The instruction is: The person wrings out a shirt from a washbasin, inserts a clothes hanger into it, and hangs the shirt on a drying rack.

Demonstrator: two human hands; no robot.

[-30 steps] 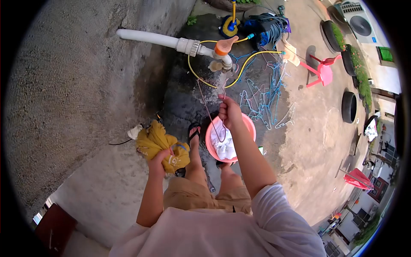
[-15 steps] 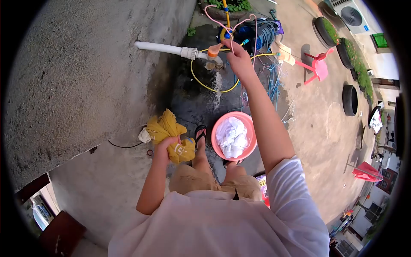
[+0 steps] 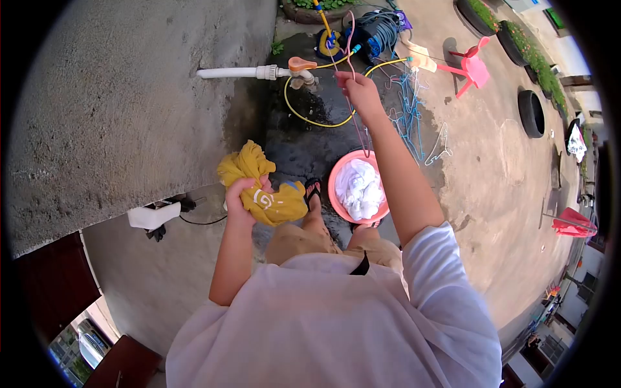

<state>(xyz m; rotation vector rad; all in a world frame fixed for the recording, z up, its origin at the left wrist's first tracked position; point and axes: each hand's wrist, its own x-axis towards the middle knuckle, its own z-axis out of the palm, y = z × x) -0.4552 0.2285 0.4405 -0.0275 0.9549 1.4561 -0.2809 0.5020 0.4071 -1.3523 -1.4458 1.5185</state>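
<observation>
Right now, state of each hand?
Left hand: closed, holding crumpled mustard-yellow cloth with white lettering.
Right hand: closed, holding a thin pink clothes hanger.

left hand: partly hidden by yellow cloth | planter: top cut off

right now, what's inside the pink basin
The pink basin holds a heap of crumpled white cloth. The heap covers the basin's bottom, so anything beneath it or tucked in its folds cannot be seen.
</observation>
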